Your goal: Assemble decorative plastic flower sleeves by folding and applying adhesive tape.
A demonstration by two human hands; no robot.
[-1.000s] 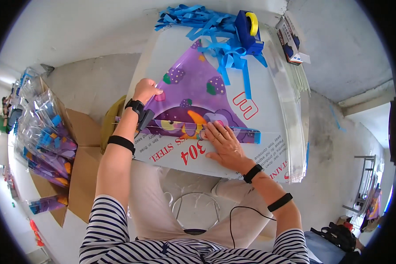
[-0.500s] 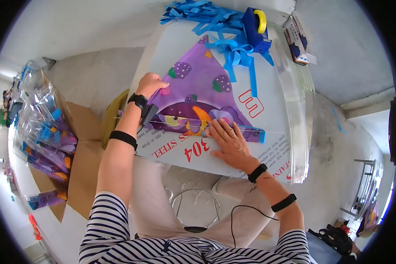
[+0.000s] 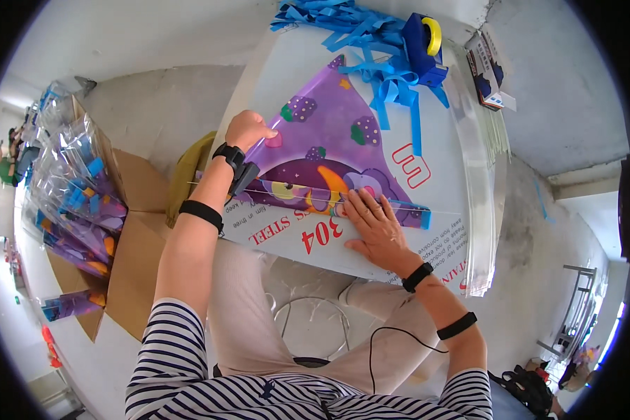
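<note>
Nearest me on the feed, the right hand (image 3: 376, 227) lies flat, fingers stretched out and nearly together, palm down on the lower edge of the purple sheet (image 3: 329, 143); it grips nothing. A little farther off, the left hand (image 3: 250, 131) has its fingers curled, thumb and forefinger apparently pinching the sheet's left edge; the exact contact is too small for me to tell. The sheet, roughly triangular, lies on the white board (image 3: 434, 140) with its point away from the person. A thin straight line (image 3: 441, 211), rod or string I cannot tell, crosses its lower band and runs past both sides.

My worry is uneven force: a harder pull from the left could crease the glossy sheet or skew it under the palm. Too light a palm could let the line roll or slip out of place.

Farther out, loose blue ribbons (image 3: 357, 21) trail close to the sheet's right edge, beside the blue tape dispenser (image 3: 421, 52); a sheet sliding that way could snag them.
</note>
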